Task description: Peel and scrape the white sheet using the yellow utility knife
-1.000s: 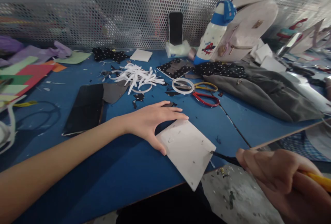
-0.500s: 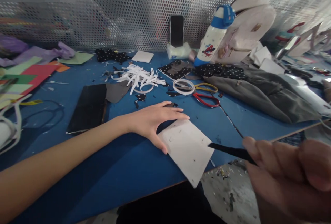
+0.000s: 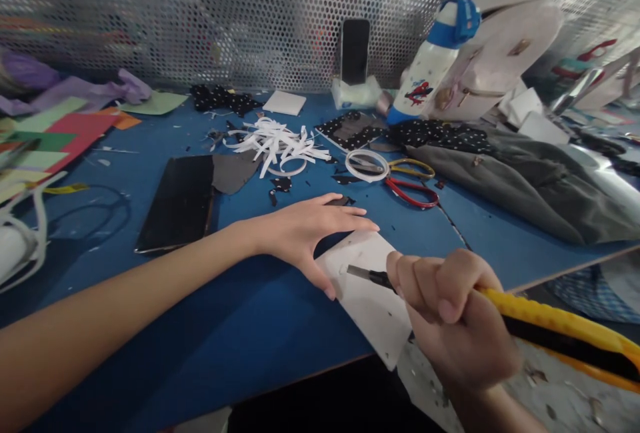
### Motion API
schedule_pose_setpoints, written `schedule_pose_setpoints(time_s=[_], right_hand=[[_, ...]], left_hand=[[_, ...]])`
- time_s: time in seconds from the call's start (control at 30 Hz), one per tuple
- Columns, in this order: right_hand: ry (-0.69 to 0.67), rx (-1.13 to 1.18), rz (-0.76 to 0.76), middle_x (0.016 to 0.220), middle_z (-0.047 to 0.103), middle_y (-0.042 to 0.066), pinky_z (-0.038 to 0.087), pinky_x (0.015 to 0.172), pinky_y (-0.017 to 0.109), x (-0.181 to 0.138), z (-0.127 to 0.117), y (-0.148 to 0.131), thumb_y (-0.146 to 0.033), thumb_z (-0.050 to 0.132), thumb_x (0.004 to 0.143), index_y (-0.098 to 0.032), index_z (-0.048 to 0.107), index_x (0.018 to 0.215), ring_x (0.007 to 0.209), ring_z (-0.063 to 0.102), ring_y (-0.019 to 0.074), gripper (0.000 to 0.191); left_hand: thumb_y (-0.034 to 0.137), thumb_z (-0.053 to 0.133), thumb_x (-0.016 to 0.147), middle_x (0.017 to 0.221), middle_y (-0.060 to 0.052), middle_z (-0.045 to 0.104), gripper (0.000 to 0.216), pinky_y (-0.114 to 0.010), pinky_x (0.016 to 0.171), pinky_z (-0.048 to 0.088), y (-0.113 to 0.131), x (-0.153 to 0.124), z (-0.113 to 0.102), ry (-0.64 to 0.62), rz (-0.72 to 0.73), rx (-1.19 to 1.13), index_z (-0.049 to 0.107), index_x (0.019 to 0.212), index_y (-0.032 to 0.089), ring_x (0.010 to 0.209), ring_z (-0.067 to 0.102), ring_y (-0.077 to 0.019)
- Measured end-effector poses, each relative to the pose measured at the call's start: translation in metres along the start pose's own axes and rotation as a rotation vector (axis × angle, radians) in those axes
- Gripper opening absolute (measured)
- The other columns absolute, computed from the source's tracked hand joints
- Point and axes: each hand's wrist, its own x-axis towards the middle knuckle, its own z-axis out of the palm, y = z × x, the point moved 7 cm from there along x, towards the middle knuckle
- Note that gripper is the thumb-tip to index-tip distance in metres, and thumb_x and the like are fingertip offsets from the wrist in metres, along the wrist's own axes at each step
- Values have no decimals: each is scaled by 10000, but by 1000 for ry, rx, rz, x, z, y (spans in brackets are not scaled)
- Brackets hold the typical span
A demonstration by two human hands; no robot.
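A white foam sheet (image 3: 373,306) lies at the front edge of the blue table (image 3: 225,326), one corner past the edge. My left hand (image 3: 305,233) lies flat and open, fingers over the sheet's far left edge and thumb at its left side. My right hand (image 3: 453,316) is closed round a yellow utility knife (image 3: 560,333). Its blade (image 3: 361,273) points left and rests over the sheet, close to my left thumb.
A black tablet (image 3: 176,202) lies to the left. Behind are white paper strips (image 3: 275,143), a tape ring (image 3: 368,165), red and yellow scissors (image 3: 411,183), a phone (image 3: 355,51), a bottle (image 3: 431,63), a bag (image 3: 500,39), grey cloth (image 3: 525,179) and coloured paper (image 3: 55,136).
My right hand has brought the knife in from the right edge of the sheet and now holds the blade over its middle. My left hand has stayed on the sheet.
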Motion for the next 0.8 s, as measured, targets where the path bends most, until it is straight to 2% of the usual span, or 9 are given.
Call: schedule_pose_setpoints(time_s=[0.27, 0.67, 0.8], right_hand=[[-1, -26, -16, 524, 321, -66, 244, 566, 319, -2, -1, 0, -92, 478, 900, -186, 513, 682, 492, 282, 92, 240], [-6, -67, -18, 528, 329, -62, 263, 557, 316, -2, 2, -2, -81, 473, 891, -185, 542, 690, 498, 302, 96, 237], [43, -100, 17, 514, 311, -61, 256, 541, 314, -3, 3, -2, -50, 440, 883, -194, 535, 676, 482, 290, 100, 269]], left_hand=[[559, 799, 753, 1608, -44, 391, 983, -497, 1248, -25, 1, -1, 1, -21, -7, 11, 319, 1560, 270, 1523, 273, -310], [564, 804, 748, 1607, -41, 395, 993, -503, 1248, -14, 0, -1, 1, -13, 6, 3, 315, 1566, 282, 1516, 285, -328], [563, 803, 749, 1597, -44, 411, 978, -512, 1248, -2, 0, -1, 0, -12, -3, -2, 333, 1558, 279, 1513, 290, -333]])
